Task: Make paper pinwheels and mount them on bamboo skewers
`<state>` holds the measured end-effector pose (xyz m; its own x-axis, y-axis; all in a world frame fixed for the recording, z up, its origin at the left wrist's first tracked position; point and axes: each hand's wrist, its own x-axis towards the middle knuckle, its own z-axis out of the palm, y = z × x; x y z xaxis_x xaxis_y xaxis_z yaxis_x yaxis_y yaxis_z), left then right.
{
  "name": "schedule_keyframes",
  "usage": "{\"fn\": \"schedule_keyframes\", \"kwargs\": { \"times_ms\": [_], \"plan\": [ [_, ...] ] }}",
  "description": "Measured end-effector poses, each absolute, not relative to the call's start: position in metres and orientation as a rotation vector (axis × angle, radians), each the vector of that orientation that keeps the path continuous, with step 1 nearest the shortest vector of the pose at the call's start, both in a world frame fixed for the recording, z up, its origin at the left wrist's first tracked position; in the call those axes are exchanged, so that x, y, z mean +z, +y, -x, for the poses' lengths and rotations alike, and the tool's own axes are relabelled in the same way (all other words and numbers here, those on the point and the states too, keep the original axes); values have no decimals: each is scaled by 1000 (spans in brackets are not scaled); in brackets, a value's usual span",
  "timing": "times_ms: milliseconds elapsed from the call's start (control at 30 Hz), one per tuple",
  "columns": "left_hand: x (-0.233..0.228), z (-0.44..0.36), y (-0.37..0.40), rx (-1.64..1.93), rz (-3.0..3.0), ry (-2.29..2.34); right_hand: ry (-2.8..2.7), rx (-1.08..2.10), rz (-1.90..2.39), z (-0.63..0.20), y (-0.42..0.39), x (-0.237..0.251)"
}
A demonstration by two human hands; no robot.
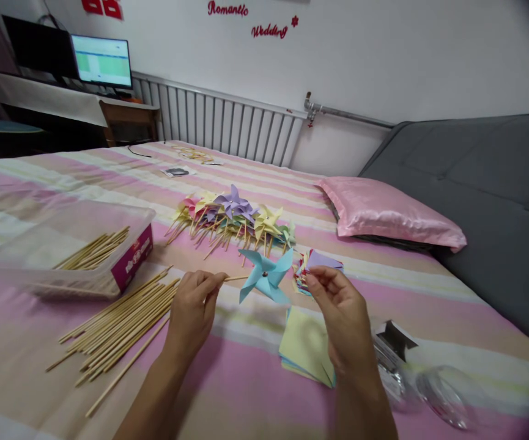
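A blue paper pinwheel [265,276] is hovering above the striped bed [246,379], its thin wooden stick lying almost level, running left to right, with the wheel at the right end and its face turned toward the camera. The left hand [194,308] is pinching the stick's left part between thumb and curled fingers. The right hand [337,311] is sitting just right of the wheel with its fingers loosely bent; whether it is touching a blade or grasping anything is not clear. Under the hands a stack of yellow paper squares [303,345] is lying on the bed, a spread of loose wooden sticks [117,330] is resting to the left beside a clear box [62,250] holding more, and a heap of finished pinwheels [232,220] is lying beyond. A pink pillow [388,214], a white radiator [227,122] and a lit monitor [101,61] are filling the room behind.
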<state>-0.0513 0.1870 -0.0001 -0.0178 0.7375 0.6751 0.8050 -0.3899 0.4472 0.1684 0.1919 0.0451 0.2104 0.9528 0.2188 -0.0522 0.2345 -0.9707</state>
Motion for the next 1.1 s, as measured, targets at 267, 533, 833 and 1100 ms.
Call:
{"fn": "schedule_keyframes", "kwargs": {
  "times_ms": [267, 533, 833, 1100],
  "plan": [
    [2, 46, 186, -1507, 2229, -1670, -1440, 1027, 1128, -161, 194, 41],
    [5, 40, 183, -1544, 2306, -1641, -1314, 1048, 1107, -152, 196, 39],
    [4, 33, 182, -1579, 2370, -1626, -1229, 1064, 1110, -152, 200, 29],
    [4, 34, 180, -1556, 2372, -1648, -1262, 1035, 1186, -153, 199, 29]
  ]
}}
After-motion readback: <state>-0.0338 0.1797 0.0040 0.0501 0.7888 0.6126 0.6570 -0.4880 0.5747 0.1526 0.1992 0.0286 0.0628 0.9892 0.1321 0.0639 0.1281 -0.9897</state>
